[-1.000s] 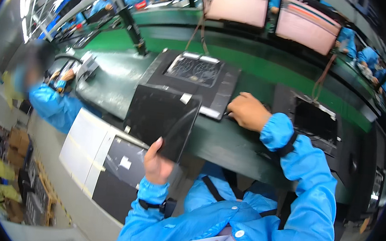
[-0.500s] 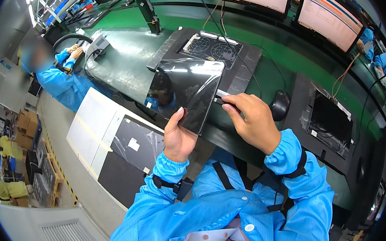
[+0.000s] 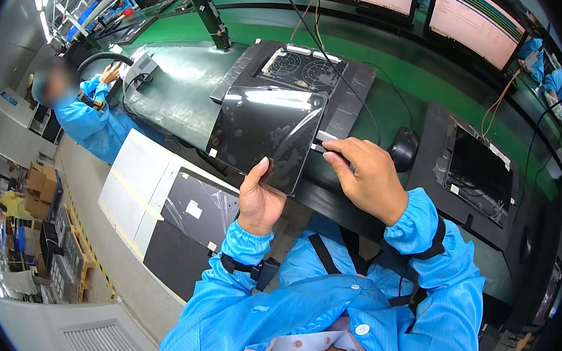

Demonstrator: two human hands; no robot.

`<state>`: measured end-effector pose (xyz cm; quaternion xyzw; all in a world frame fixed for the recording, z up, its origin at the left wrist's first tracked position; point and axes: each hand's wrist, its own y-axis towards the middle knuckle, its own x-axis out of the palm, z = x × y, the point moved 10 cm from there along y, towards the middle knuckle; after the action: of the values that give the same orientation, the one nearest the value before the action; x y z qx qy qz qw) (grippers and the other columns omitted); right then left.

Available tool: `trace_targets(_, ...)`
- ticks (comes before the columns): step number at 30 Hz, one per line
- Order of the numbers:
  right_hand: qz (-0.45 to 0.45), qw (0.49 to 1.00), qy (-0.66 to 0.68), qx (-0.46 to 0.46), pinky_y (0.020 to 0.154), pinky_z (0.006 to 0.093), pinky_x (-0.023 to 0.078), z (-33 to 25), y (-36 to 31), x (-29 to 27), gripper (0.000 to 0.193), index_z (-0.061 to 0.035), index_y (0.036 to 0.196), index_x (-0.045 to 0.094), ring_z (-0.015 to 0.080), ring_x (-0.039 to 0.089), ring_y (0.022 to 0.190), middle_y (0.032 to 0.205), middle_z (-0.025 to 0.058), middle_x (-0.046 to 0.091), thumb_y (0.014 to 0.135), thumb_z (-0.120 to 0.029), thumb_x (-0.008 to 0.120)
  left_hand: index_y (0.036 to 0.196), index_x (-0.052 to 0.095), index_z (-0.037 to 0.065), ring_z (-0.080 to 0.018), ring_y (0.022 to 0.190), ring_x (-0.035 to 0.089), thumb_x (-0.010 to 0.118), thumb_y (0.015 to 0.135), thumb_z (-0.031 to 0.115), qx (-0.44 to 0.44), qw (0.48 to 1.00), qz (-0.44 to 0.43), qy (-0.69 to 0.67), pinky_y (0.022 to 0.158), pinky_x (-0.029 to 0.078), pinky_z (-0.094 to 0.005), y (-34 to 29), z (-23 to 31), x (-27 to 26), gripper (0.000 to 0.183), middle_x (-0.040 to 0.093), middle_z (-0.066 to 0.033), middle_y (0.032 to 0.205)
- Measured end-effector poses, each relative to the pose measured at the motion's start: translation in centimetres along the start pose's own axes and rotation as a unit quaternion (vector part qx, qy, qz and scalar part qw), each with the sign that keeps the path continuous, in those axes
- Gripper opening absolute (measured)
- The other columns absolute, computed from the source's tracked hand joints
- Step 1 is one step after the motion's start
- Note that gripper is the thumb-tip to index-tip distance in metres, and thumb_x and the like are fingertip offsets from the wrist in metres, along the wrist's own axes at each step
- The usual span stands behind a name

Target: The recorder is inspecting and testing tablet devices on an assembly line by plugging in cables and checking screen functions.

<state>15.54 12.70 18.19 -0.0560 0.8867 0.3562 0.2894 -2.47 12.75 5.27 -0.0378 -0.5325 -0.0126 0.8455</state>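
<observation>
My left hand grips a black glossy tablet by its near edge, thumb on the screen and fingers underneath. The tablet is tilted and its screen is dark, with light glare along the far edge and a small white sticker at the near left corner. At its right edge my right hand pinches a small black-and-silver piece between thumb and fingertips. The piece touches or sits very close to the tablet's side; whether it is inserted cannot be made out.
Behind the tablet lies a dark fixture board with a round-patterned panel. A black mouse and a second fixture holding a dark screen are to the right. Two monitors stand behind. Film-covered dark panels lie at left, near a co-worker.
Glare and reflection on the tablet's screen have shifted as it tilts slightly. My hands keep their grips. The right monitor now shows green rows, and the co-worker at left has moved a little.
</observation>
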Motion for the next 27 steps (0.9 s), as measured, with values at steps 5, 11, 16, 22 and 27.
trace_targets(5, -0.036, 0.998, -0.038, -0.017, 0.072, 0.0414, 0.052, 0.3, -0.2, 0.1, 0.018, -0.0037, 0.105, 0.068, 0.0335, 0.066, 0.081, 0.094, 0.0120, 0.071, 0.089, -0.012, 0.069, 0.131, 0.058, -0.004, -0.0283, 0.123, 0.062, 0.053, 0.100, 0.012, 0.012, 0.998, -0.012, 0.064, 0.109, 0.047, -0.0419, 0.4, -0.2, 0.9, 0.035, 0.065, -0.0167, 0.131)
trace_targets(11, 0.007, 0.976, -0.194, -0.098, 0.082, 0.0430, 0.051, -0.5, 1.5, -1.3, 0.028, -0.0028, 0.111, 0.068, 0.0323, 0.065, 0.096, 0.105, 0.0129, 0.069, 0.086, -0.014, 0.073, 0.123, 0.060, -0.004, -0.0276, 0.114, 0.065, 0.055, 0.100, 0.013, -0.031, 0.996, 0.004, 0.079, 0.105, 0.048, -0.0428, 4.0, -2.1, 1.3, 0.028, 0.067, -0.0157, 0.122)
trace_targets(16, 0.008, 0.973, -0.182, -0.142, 0.092, 0.0439, 0.050, 1.4, 2.2, 0.1, 0.039, -0.0029, 0.116, 0.067, 0.0340, 0.063, 0.106, 0.117, 0.0143, 0.064, 0.084, -0.022, 0.075, 0.118, 0.062, -0.002, -0.0263, 0.106, 0.066, 0.052, 0.104, 0.023, -0.110, 0.983, -0.063, 0.134, 0.096, 0.051, -0.0429, 11.6, -5.9, 2.2, 0.030, 0.069, -0.0129, 0.115)
trace_targets(22, -0.022, 0.954, -0.259, -0.150, 0.085, 0.0394, 0.053, 6.2, 4.3, 3.1, 0.029, -0.0036, 0.113, 0.068, 0.0280, 0.063, 0.106, 0.115, 0.0090, 0.065, 0.086, -0.016, 0.071, 0.118, 0.059, -0.003, -0.0281, 0.101, 0.067, 0.051, 0.105, 0.025, -0.114, 0.984, -0.068, 0.118, 0.091, 0.052, -0.0447, 15.9, -5.9, 3.9, 0.032, 0.069, -0.0159, 0.110)
trace_targets(27, -0.063, 0.947, -0.279, -0.145, 0.083, 0.0387, 0.053, 8.4, 3.7, 4.0, 0.030, -0.0032, 0.114, 0.067, 0.0271, 0.063, 0.103, 0.113, 0.0082, 0.065, 0.087, -0.014, 0.068, 0.130, 0.051, -0.006, -0.0290, 0.102, 0.068, 0.053, 0.102, 0.039, -0.235, 0.937, -0.028, 0.257, 0.091, 0.055, -0.0414, 12.1, -4.7, 3.5, 0.052, 0.067, -0.0194, 0.114)
